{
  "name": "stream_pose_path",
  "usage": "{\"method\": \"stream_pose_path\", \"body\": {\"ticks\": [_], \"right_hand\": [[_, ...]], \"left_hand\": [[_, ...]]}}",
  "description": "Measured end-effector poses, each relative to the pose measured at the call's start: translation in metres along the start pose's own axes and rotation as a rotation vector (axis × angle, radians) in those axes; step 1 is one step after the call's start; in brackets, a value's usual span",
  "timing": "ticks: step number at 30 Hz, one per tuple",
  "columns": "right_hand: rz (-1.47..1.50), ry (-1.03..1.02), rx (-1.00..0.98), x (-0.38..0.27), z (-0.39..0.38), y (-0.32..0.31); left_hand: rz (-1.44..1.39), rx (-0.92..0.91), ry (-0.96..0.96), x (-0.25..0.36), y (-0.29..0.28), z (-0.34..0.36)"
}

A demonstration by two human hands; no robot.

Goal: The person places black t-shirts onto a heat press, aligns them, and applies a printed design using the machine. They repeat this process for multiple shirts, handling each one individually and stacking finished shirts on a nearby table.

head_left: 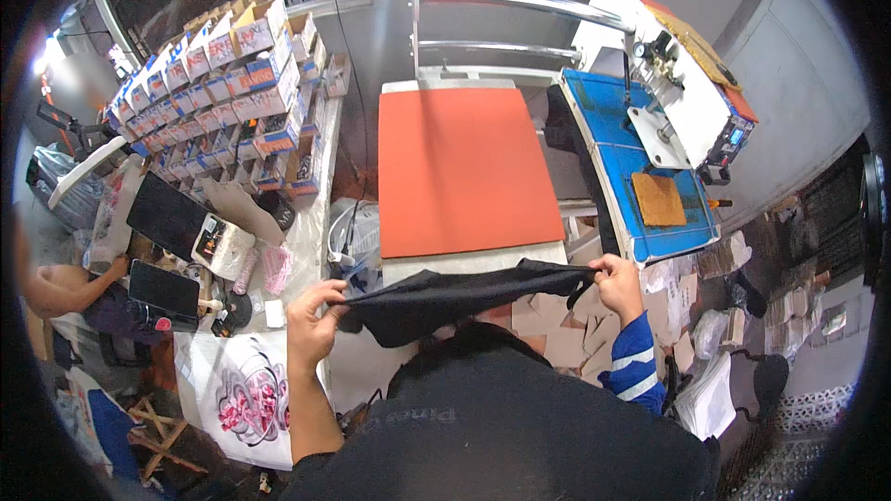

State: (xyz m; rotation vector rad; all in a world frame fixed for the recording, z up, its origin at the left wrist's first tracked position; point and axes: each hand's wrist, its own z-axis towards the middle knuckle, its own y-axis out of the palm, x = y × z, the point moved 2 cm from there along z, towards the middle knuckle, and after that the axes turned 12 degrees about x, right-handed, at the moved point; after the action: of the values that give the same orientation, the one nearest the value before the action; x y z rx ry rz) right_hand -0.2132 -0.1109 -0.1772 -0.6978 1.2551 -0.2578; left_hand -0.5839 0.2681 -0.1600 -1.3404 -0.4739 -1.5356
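Observation:
A black cloth (445, 300), perhaps a garment, hangs stretched between my two hands. My left hand (314, 323) pinches its left end, and my right hand (618, 288) grips the right end. The upper edge is pulled nearly straight, while the lower part sags in front of my body. Just beyond the cloth lies the flat orange-red pad (469, 172) of a heat press, with nothing on it. The blue upper plate (608, 130) of the press is swung off to the right, away from the pad.
Stacked cardboard bins (218, 83) fill the bench at left. A co-worker's arm (74, 289) is near two dark screens there. A printed sheet (237, 399) hangs lower left. Cardboard pieces (548, 320) and bundles (715, 255) lie low on the right.

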Motion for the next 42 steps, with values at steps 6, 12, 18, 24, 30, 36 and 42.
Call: {"method": "stream_pose_path", "body": {"ticks": [6,12,18,24,30,36,42], "right_hand": [[0.292,-0.058,-0.050,-0.027,0.043,-0.031],[-0.213,-0.472,0.437,-0.172,0.160,-0.069],[-0.419,-0.644,0.339,-0.172,0.343,-0.024],[-0.321,-0.073,0.194,-0.090,0.454,0.129],[0.568,0.568,0.023,0.030,0.499,0.248],[0.194,0.234,0.288,0.057,0.539,0.262],[-0.463,-0.636,0.204,-0.060,0.414,0.316]], "left_hand": [[-0.210,0.124,-0.078,0.010,-0.013,0.025],[0.364,0.439,0.358,0.085,-0.012,0.181],[0.345,0.097,0.268,0.058,0.063,0.356],[0.416,0.123,-0.102,-0.085,0.143,0.459],[0.097,0.345,-0.601,-0.174,0.233,0.470],[0.164,0.418,-0.422,-0.204,0.267,0.497],[0.505,0.003,0.520,-0.155,0.350,0.421]]}}
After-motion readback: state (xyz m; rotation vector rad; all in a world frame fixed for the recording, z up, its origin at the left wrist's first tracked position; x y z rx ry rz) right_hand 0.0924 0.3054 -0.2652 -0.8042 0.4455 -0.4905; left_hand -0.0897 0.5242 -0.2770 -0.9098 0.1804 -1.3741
